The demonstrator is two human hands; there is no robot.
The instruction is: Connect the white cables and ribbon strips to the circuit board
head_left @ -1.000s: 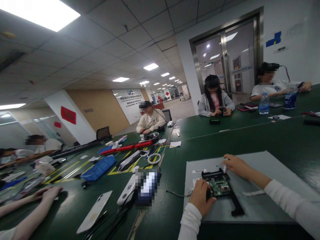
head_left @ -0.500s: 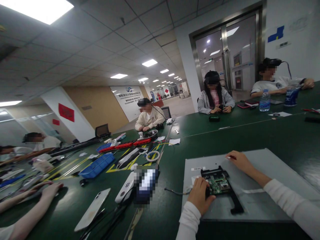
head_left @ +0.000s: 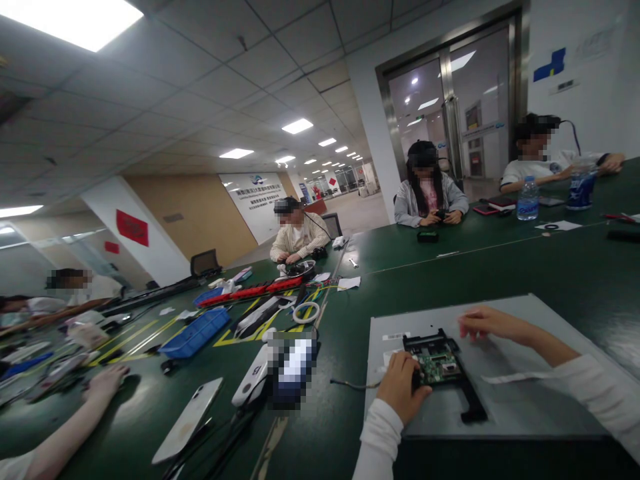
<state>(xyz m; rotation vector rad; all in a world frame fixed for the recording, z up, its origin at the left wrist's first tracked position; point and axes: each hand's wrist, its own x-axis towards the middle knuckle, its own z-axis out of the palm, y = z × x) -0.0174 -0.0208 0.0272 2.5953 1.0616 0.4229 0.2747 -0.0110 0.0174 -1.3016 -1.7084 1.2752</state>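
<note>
A grey flat panel (head_left: 520,400) lies on the green table in front of me. On it sits a black plastic frame (head_left: 470,393) carrying a green circuit board (head_left: 440,365). My left hand (head_left: 401,388) is closed on the frame's left side, thumb near the board's lower edge. Beyond the frame's upper right corner, my right hand (head_left: 487,325) hovers over the panel with fingers bent and drawn together. Anything small between those fingertips is too indistinct to make out. A thin dark cable (head_left: 355,385) runs out left of my left hand, and a pale flat strip (head_left: 520,377) reaches toward my right sleeve.
A blurred-out device (head_left: 295,370), a white power bank (head_left: 253,377) and a white phone (head_left: 187,421) lie to the left with black cables. Farther off are a blue basket (head_left: 195,333) and red strips (head_left: 250,291). Co-workers sit around the table; one forearm (head_left: 75,420) rests at far left.
My right hand has moved slightly right, away from the frame's top corner, its fingers curling more. My left hand stays on the frame. At far left, a co-worker's one hand has left the view.
</note>
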